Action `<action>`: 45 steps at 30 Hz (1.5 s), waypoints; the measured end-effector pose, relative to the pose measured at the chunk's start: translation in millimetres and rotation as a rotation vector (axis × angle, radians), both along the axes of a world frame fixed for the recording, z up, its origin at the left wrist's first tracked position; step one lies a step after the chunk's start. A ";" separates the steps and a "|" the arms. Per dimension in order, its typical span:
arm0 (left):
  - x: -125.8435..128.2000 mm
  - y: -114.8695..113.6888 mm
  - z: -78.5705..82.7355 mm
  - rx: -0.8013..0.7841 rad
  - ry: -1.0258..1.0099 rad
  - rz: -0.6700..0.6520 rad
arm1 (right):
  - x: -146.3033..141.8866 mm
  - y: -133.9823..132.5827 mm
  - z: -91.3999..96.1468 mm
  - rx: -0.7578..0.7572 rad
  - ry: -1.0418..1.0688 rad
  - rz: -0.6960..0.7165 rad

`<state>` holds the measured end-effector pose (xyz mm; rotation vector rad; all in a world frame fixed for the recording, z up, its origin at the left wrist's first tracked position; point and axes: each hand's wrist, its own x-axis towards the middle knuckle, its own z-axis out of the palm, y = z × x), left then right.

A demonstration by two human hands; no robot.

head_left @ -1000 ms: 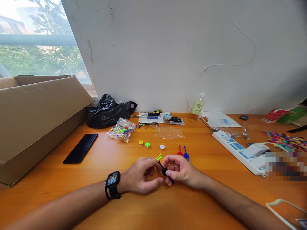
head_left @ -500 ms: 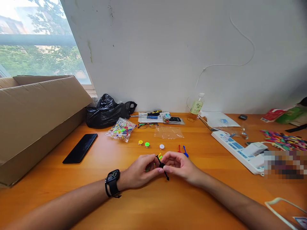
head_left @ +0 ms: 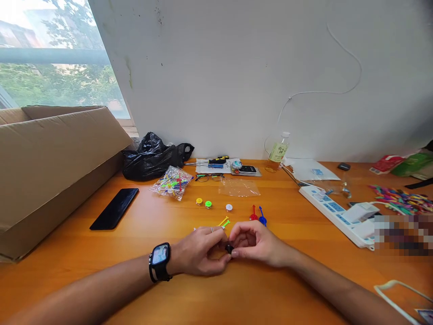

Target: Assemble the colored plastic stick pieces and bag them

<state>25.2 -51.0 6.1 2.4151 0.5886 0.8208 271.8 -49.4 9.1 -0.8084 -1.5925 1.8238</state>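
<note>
A small black arrow spinner (head_left: 229,248) is pinched between the fingertips of both my hands, low over the table; the fingers hide most of it. My left hand (head_left: 203,250), with a watch on its wrist, closes on it from the left. From the right, my right hand (head_left: 252,243) grips it between thumb and fingers. Just beyond lie a yellow arrow (head_left: 223,220) and a green arrow (head_left: 226,224), partly covered by the left hand. A red arrow spinner (head_left: 253,216) and a blue one (head_left: 263,220) rest beyond the right hand.
Small yellow (head_left: 199,201), green (head_left: 208,205) and white (head_left: 229,207) round pieces stand farther back. Behind them lie a bag of colourful parts (head_left: 174,183) and eyeglasses (head_left: 209,177). A phone (head_left: 115,209) and cardboard box (head_left: 61,167) are left, a power strip (head_left: 333,214) right.
Both hands have come slightly lower and nearer me with the black spinner, which has turned so its long arrow no longer shows. The yellow and green arrows are more exposed.
</note>
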 end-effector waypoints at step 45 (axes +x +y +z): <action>-0.2 -1.9 -3.0 0.477 0.001 -0.028 | 0.2 -15.9 0.0 1.442 -0.600 -0.017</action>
